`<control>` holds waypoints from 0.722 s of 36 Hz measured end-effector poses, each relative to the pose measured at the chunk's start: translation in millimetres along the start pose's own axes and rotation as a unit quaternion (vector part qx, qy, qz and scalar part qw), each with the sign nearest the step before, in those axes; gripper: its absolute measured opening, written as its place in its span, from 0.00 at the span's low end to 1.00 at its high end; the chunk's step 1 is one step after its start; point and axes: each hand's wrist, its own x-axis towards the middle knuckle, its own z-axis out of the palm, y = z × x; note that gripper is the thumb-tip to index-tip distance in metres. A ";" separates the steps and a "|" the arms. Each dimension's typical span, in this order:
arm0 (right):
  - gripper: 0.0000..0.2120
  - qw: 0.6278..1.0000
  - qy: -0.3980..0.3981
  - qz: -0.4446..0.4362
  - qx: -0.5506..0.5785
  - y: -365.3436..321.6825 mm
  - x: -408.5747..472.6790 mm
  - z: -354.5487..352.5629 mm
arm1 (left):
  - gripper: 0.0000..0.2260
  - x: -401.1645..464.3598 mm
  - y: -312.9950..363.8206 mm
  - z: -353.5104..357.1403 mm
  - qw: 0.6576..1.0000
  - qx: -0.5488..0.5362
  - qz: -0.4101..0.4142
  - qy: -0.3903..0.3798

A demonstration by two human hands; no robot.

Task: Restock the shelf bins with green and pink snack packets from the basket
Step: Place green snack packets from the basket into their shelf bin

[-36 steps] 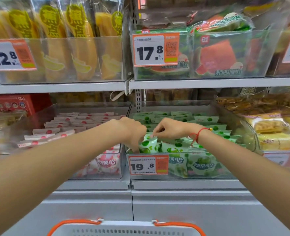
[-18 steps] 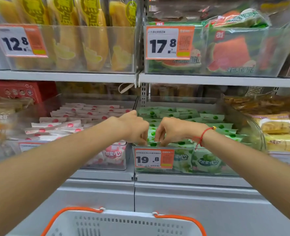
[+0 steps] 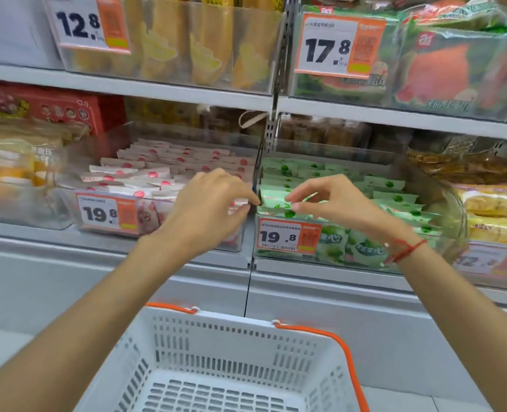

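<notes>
Both hands reach to the front of the lower shelf. The left hand [image 3: 210, 208] has its fingers curled at the front corner of the clear bin of pink packets [image 3: 169, 171], fingertips beside the divider; whether it pinches a packet cannot be told. The right hand [image 3: 332, 203], with a red string bracelet [image 3: 405, 250] on its wrist, pinches the front green packet [image 3: 273, 200] in the neighbouring bin of green packets [image 3: 392, 197]. Both bins carry price tags reading 19.8 [image 3: 288, 235]. Below, the white basket [image 3: 240, 337] with orange handles [image 3: 340, 347] shows its slotted walls and floor.
</notes>
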 end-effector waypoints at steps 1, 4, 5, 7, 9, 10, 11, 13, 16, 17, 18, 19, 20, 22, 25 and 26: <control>0.05 0.999 -0.032 0.002 0.020 -4.6 -3.1 13.5 | 0.07 -17.2 -1.2 1.2 0.998 -0.036 -0.036 0.029; 0.05 0.983 -0.178 0.019 0.050 -4.9 -12.3 68.3 | 0.06 -69.7 -13.4 22.9 0.973 -0.143 -0.181 0.016; 0.05 0.971 -0.230 0.037 0.053 2.2 -16.0 89.4 | 0.07 -88.7 -20.8 35.6 0.959 -0.170 -0.225 -0.010; 0.07 0.944 -0.316 0.081 0.043 27.8 -23.4 134.9 | 0.08 -128.0 -39.9 65.2 0.932 -0.192 -0.298 -0.071; 0.09 0.924 -0.363 0.121 0.015 59.9 -32.6 179.3 | 0.10 -169.5 -60.7 101.7 0.908 -0.195 -0.341 -0.148; 0.10 0.914 -0.381 0.139 0.005 76.2 -36.9 200.3 | 0.09 -187.8 -67.9 116.8 0.891 -0.198 -0.360 -0.194; 0.11 0.903 -0.400 0.157 -0.002 91.2 -42.3 220.3 | 0.07 -207.9 -77.1 134.4 0.868 -0.198 -0.383 -0.246; 0.12 0.879 -0.434 0.196 -0.011 117.0 -53.9 257.4 | 0.06 -240.3 -88.8 164.6 0.817 -0.214 -0.421 -0.331; 0.14 0.851 -0.463 0.248 -0.006 144.8 -72.3 308.0 | 0.08 -281.7 -93.3 201.1 0.744 -0.188 -0.475 -0.430; 0.15 0.842 -0.472 0.259 -0.010 152.2 -78.5 323.6 | 0.07 -293.5 -92.9 211.6 0.724 -0.154 -0.484 -0.468; 0.17 0.835 -0.483 0.264 -0.028 160.2 -85.3 339.7 | 0.10 -306.1 -91.5 222.2 0.706 -0.128 -0.485 -0.500; 0.20 0.830 -0.488 0.265 -0.048 167.1 -93.4 354.5 | 0.15 -318.6 -88.1 232.7 0.689 -0.116 -0.484 -0.527; 0.24 0.831 -0.485 0.267 -0.059 173.2 -102.7 369.6 | 0.18 -328.6 -82.5 239.8 0.675 -0.125 -0.487 -0.541; 0.32 0.835 -0.465 0.291 -0.049 180.7 -122.7 395.5 | 0.22 -346.7 -70.6 250.6 0.656 -0.142 -0.503 -0.545; 0.33 0.869 -0.407 0.271 -0.076 184.6 -150.6 421.2 | 0.19 -367.0 -53.5 260.7 0.689 -0.113 -0.502 -0.510; 0.32 0.883 -0.391 0.238 -0.105 184.1 -157.8 426.4 | 0.18 -370.7 -50.0 261.9 0.707 -0.093 -0.494 -0.497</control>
